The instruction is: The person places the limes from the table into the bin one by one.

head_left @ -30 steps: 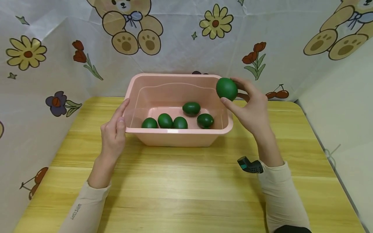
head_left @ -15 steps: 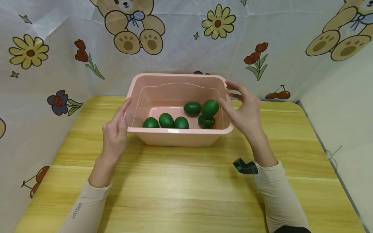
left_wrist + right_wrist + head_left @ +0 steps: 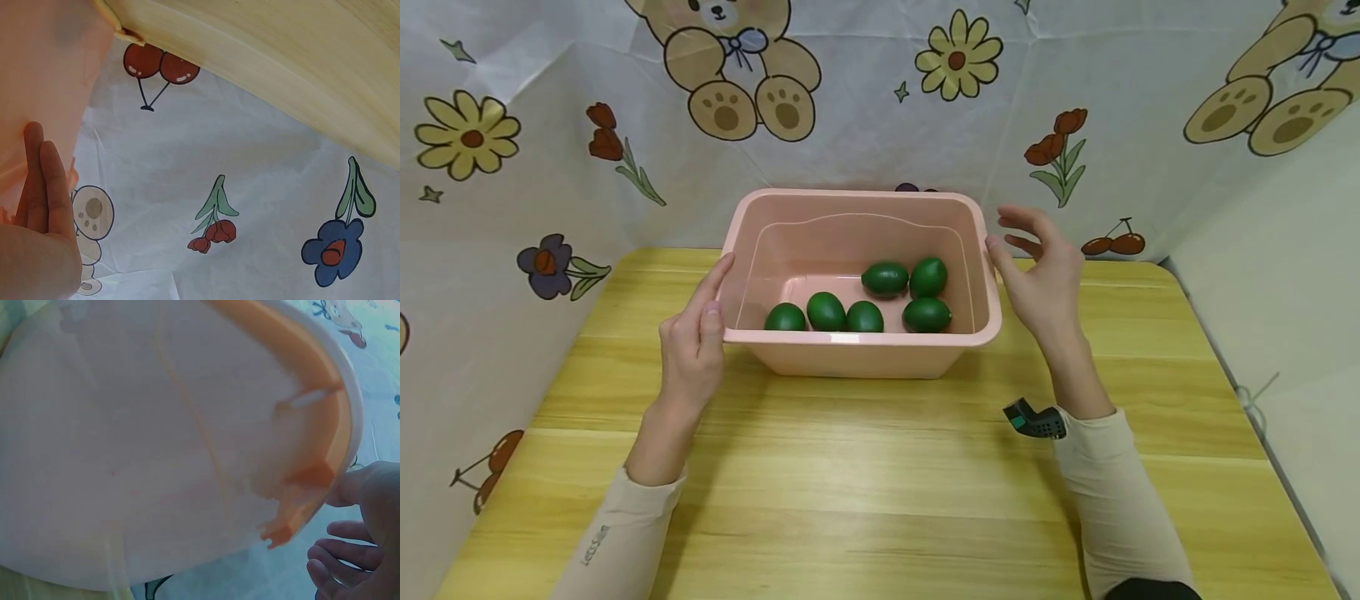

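Observation:
A pink plastic bin [image 3: 857, 357] stands toward the back of the table and holds several smooth, dark green oval fruits, lime-like in shape. Three lie along the front wall at left, one of them a green fruit [image 3: 826, 312]; the others cluster at right, with one green fruit [image 3: 928, 277] toward the back. My left hand [image 3: 692, 346] rests against the bin's left side, its fingers straight along the outer wall in the left wrist view. Beside the right rim, my right hand [image 3: 1047, 279] holds nothing; its fingers are spread and the thumb tip is right at the rim.
The wooden table [image 3: 880, 492] carries the bin. Behind it hangs a white cloth [image 3: 865, 92] printed with bears and flowers. A small black device [image 3: 1034, 419] sits at the right sleeve cuff.
My right hand let a green fruit go into the bin at right, then drew back to the right rim. The fruits at right shifted slightly. The left hand stayed at the bin's left side.

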The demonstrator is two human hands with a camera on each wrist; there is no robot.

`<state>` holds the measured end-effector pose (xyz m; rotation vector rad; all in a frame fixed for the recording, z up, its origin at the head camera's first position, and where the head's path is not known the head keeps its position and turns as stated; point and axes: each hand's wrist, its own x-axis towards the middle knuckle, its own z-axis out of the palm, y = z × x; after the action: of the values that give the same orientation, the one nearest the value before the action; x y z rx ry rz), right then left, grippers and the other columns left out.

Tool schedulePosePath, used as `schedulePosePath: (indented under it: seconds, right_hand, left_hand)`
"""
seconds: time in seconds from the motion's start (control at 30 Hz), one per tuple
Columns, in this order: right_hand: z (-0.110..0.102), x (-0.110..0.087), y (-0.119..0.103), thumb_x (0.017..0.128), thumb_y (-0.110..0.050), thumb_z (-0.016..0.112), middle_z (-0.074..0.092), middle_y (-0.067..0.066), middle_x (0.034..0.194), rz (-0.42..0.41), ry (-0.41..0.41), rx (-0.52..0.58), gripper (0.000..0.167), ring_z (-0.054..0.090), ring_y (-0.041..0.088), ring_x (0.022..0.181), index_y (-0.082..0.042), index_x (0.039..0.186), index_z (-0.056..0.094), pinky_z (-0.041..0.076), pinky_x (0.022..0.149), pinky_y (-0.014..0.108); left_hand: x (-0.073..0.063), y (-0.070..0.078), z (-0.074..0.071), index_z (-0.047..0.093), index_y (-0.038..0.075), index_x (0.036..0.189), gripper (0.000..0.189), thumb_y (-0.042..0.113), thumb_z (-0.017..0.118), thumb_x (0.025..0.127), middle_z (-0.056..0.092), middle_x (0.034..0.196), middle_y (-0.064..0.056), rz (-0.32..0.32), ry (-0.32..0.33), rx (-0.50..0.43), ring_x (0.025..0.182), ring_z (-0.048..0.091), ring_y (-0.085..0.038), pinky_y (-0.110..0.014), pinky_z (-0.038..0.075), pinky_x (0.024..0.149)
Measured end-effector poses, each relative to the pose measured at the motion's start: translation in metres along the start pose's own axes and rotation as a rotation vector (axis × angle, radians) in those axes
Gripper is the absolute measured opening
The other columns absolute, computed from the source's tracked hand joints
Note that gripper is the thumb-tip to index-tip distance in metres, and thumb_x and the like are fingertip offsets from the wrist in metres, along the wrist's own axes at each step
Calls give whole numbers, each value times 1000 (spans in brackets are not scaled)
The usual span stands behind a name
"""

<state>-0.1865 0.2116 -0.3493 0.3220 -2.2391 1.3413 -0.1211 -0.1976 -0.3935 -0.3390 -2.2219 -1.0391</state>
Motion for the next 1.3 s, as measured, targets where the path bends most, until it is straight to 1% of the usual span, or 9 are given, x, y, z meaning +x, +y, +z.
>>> schedulePosePath:
  seconds: [0.13,0.27,0.43,0.53,0.67,0.9,0.97,1.13,1.3]
  right_hand:
    - [1,3,8,101,-11,68,72,10,133,53,-16,5,35,66,21,124,-4,136,68,54,106,41]
    - [5,6,20,106,-19,62,69,12,138,127,-81,-22,38,64,23,129,-6,141,65,51,110,42]
    - [9,6,37,110,-30,53,64,15,146,196,-162,-59,45,58,30,138,-6,148,59,47,114,51]
    - [9,5,40,112,-39,46,61,15,150,212,-171,-56,52,55,32,141,-7,151,56,43,117,54]
    - [7,3,33,112,-46,42,61,16,150,207,-155,-46,57,54,32,142,-10,153,55,39,119,57]
    - [6,2,16,112,-44,43,60,13,152,162,-184,-37,55,51,31,145,-10,154,55,39,118,59]
    - [6,2,13,112,-43,43,59,12,153,152,-192,-37,55,51,30,145,-10,154,55,40,118,58]
    - [4,-1,5,112,-42,43,59,11,154,133,-194,-50,54,51,29,145,-11,155,54,40,118,58]
    - [0,-8,-5,112,-42,44,57,9,155,90,-208,-34,55,51,26,146,-10,156,52,42,117,56]
  left_hand:
    - [-1,-1,-1,61,18,150,54,22,39,101,75,120,-24,7,13,4,48,38,-9,-22,32,49]
    - [-5,-3,-3,62,18,150,54,22,40,101,76,115,-25,3,23,2,47,35,-7,-23,30,47]
    - [-6,-2,-4,61,17,151,54,23,39,102,73,126,-22,-1,16,2,50,43,-11,-21,34,50]
    - [-5,-2,-4,61,18,151,54,23,39,102,72,129,-20,0,14,2,53,48,-14,-20,36,51]
    - [-3,-1,-4,61,18,151,54,22,39,101,74,126,-21,4,14,-4,53,48,-16,-21,36,51]
    - [-1,-1,-4,61,19,151,55,22,38,101,73,128,-20,13,17,-9,54,52,-18,-20,37,52]
    - [-1,-1,-4,61,18,151,54,22,39,101,73,128,-20,14,16,-11,53,52,-17,-19,37,51]
    - [-1,-2,-3,60,17,151,53,22,39,103,73,126,-22,19,1,-18,48,44,-13,-21,35,49]
    - [-1,-1,0,60,18,151,53,23,39,103,69,138,-15,10,-4,-19,57,55,-21,-18,40,56]
